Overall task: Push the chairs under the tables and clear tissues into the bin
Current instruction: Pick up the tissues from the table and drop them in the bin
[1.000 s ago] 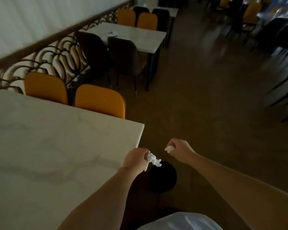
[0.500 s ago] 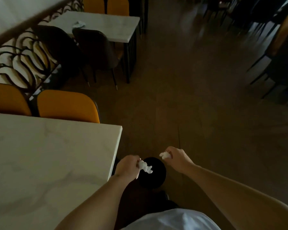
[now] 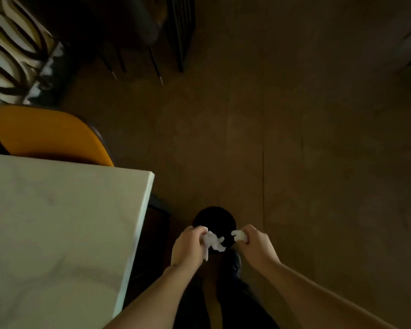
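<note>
Left hand (image 3: pixel 188 248) gripping crumpled white tissue (image 3: pixel 213 241), fingers curled round it, loose end hanging over near left rim of bin (image 3: pixel 214 216). Right hand (image 3: pixel 255 244) pinching smaller tissue wad (image 3: pixel 239 235) between thumb and fingertips, above near right rim. Bin round, black, on brown floor (image 3: pixel 294 138), just right of marble table (image 3: pixel 57 233) corner. Orange chair (image 3: pixel 45 135) tucked against far edge of table. Dark chair (image 3: pixel 138 22) legs far, centre-left; patterned railing (image 3: pixel 10 48) far left.
</note>
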